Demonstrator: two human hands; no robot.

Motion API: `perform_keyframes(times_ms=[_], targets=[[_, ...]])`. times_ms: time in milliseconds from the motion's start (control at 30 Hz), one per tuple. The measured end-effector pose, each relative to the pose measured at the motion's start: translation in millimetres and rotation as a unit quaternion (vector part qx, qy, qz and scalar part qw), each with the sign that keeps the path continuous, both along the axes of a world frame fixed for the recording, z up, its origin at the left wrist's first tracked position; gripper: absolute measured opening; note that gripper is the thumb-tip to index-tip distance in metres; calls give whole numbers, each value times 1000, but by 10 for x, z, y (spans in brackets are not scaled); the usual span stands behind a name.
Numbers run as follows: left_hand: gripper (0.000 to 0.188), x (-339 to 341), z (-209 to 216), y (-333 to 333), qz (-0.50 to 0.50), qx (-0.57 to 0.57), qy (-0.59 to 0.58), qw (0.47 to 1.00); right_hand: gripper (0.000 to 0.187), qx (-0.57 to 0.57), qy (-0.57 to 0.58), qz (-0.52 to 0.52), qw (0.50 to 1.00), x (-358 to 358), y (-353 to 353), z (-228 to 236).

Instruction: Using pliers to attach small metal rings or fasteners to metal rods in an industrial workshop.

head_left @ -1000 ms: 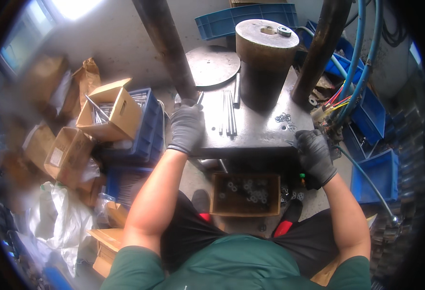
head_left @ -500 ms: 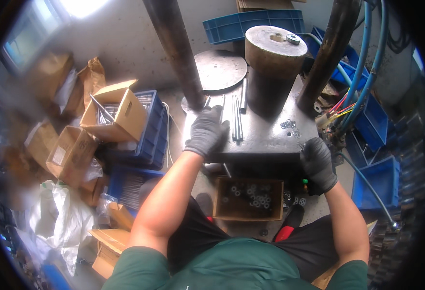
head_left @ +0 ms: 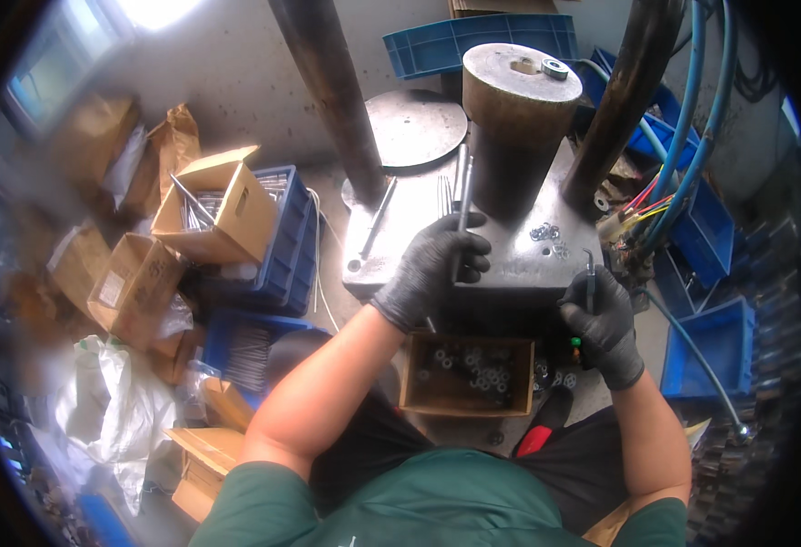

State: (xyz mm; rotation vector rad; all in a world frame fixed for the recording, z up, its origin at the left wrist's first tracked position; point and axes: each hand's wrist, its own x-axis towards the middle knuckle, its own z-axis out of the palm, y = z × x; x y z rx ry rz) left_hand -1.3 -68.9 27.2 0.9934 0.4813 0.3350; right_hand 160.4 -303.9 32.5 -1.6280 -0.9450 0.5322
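The right hand (head_left: pixel 604 324) is holding a bent-tipped tool (head_left: pixel 590 287) at the near right of the table (head_left: pixel 510 267). To its left, the left hand (head_left: pixel 432 269) is gripping a rod (head_left: pixel 467 196) about its near part, over the near edge; the far end is projecting free. Appearing smooth and metallic, the rod is probably behaving as stiff, sturdy, moderately weighty and somewhat slippery; mid-length is offering the likeliest balanced hold. Beyond, small rings (head_left: pixel 544 234) are lying at right, a loose rod (head_left: pixel 379 217) at left. Farther, a cylinder (head_left: pixel 519 105) is standing between two posts (head_left: pixel 332 100), restricting far-side reach.
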Motion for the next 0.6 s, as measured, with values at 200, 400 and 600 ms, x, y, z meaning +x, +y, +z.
perform_keyframes(times_ms=[200, 400, 600], targets=[[46, 132, -211, -472, -139, 63, -45, 987, 17, -31, 36, 10, 999, -47, 121, -5], [45, 250, -270, -548, -185, 111, -4, 976, 24, -28, 25, 20, 999, -79, 169, -37], [37, 251, -213, -545, -164, 120, 7, 979, 46, -28, 189, 30, 981, -52, 140, 75]])
